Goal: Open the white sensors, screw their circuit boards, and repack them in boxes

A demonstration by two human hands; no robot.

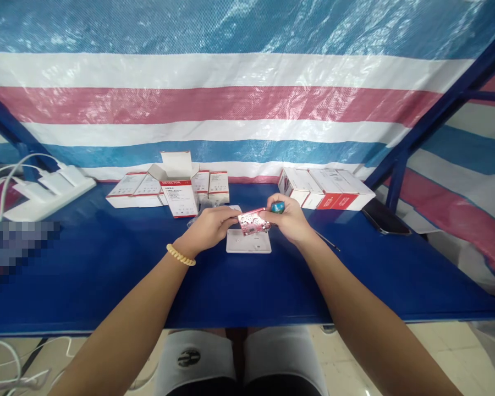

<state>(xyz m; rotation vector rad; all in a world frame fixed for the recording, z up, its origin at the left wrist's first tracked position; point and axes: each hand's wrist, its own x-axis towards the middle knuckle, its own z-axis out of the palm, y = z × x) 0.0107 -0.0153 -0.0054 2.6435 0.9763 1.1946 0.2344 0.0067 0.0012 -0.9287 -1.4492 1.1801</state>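
Observation:
A red-and-white circuit board (253, 221) with small parts on it is held tilted above the table, between my two hands. My left hand (208, 226) pinches its left end, with a coiled yellow band round the wrist. At the board's right end is my right hand (291, 217), its fingers closed on the edge. A small blue rounded piece (278, 207) sits among those fingers; I cannot make out its kind. Below the board lies a flat white plastic casing (248, 245), partly covered by the board and hands.
An opened detector box (180, 197) stands upright before several white-and-red boxes (126, 190). More boxes (334, 190) stand at the back right, near a dark phone-like slab (385, 218). A thin rod (328, 241) lies by my right wrist. A white power strip (51, 198) is at left.

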